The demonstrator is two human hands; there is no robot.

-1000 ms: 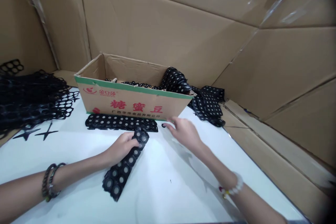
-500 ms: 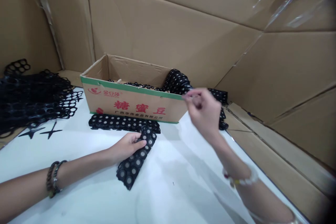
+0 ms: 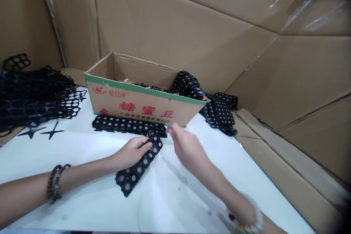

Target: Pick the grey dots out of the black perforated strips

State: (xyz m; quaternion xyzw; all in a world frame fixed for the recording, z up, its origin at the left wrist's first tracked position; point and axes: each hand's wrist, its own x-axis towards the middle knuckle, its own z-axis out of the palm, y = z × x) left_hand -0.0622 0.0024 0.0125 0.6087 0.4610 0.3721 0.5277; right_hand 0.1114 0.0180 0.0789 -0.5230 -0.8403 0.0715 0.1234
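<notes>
My left hand (image 3: 136,150) is closed on a black strip with rows of pale round dots (image 3: 139,168), thumb on top, tilted over the white table. Another dotted black strip (image 3: 120,124) lies flat just behind it, along the foot of the cardboard box (image 3: 142,106). My right hand (image 3: 186,142) is in front of the box's right part, near the upper end of the held strip but apart from it. Its fingertips are pinched together; whether anything small is between them I cannot make out.
Black netting with round holes (image 3: 35,95) is heaped at the left, with black star-shaped pieces (image 3: 52,130) before it. More dotted strips (image 3: 219,111) drape over the box's right end. Cardboard walls (image 3: 192,33) enclose the back and right of the white table (image 3: 170,197).
My right hand has come down and left from the box's right corner toward the held strip. The strip's lower end has shifted slightly left, still in my left hand.
</notes>
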